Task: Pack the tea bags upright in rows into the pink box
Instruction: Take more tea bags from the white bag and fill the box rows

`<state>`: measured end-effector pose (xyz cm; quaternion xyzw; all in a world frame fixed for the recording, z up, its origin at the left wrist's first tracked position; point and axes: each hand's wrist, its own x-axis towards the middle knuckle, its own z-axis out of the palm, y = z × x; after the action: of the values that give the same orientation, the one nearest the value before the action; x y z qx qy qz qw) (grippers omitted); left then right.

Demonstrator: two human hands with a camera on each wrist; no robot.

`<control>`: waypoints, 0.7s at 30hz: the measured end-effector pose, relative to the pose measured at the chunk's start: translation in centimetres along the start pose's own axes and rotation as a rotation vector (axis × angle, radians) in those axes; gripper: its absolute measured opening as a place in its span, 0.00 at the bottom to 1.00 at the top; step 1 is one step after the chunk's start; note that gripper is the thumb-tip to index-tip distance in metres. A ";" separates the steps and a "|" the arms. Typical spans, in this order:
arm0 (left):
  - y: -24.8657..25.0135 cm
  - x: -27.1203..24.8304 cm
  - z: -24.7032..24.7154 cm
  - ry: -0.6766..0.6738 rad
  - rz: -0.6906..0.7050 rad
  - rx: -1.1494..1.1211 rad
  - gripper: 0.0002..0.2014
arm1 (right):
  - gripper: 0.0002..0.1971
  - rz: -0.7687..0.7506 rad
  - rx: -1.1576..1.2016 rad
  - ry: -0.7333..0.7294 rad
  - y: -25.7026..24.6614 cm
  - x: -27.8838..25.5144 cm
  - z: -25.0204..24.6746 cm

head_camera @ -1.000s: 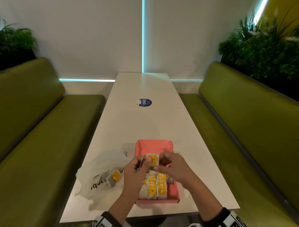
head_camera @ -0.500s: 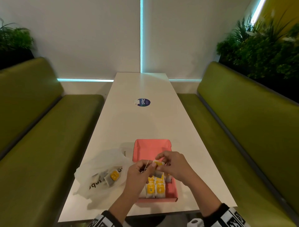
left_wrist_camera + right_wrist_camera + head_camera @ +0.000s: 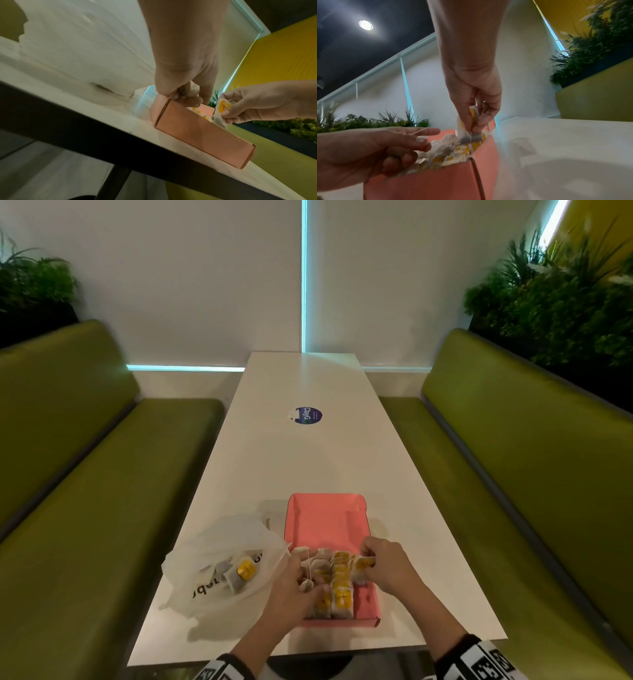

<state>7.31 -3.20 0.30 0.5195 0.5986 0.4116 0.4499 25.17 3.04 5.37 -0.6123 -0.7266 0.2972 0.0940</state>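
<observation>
Long white table (image 3: 308,460) runs down the middle, green benches (image 3: 85,508) on both sides. At the table's near edge sits the pink box (image 3: 325,522), lid end open toward the far side, its near half filled with tea bags (image 3: 339,594) standing in rows, yellow tags showing. Just left of the box, touching its left wall, lies a crumpled white plastic bag (image 3: 219,563) with a few more tea bags (image 3: 239,573) visible inside. Far up the table's centre, a round blue sticker (image 3: 308,416).

Both hands are over the box. Right hand (image 3: 476,108) grasps a single tea bag (image 3: 469,134) between thumb and fingers, hanging it upright over the far end of the right-hand row, its bottom edge down among the packed bags. Left hand (image 3: 294,587) is at the box's left wall, fingers curled around bags in the left row, a thin white string (image 3: 310,568) crossing its fingers.
</observation>
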 end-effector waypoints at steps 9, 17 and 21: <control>-1.1 0.2 0.0 -0.038 0.057 0.103 0.28 | 0.13 -0.091 -0.584 0.078 -0.6 -0.3 2.5; -1.6 -0.1 0.2 -0.065 0.080 0.262 0.47 | 0.11 -0.127 -0.636 0.085 -0.8 -0.5 3.6; -1.3 -0.3 0.3 -0.069 0.104 0.271 0.44 | 0.13 -0.079 -0.563 0.068 -0.1 -0.1 4.1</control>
<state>7.35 -3.69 -0.95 0.6198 0.6051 0.3316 0.3739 23.06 1.61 2.14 -0.5951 -0.8003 0.0591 -0.0441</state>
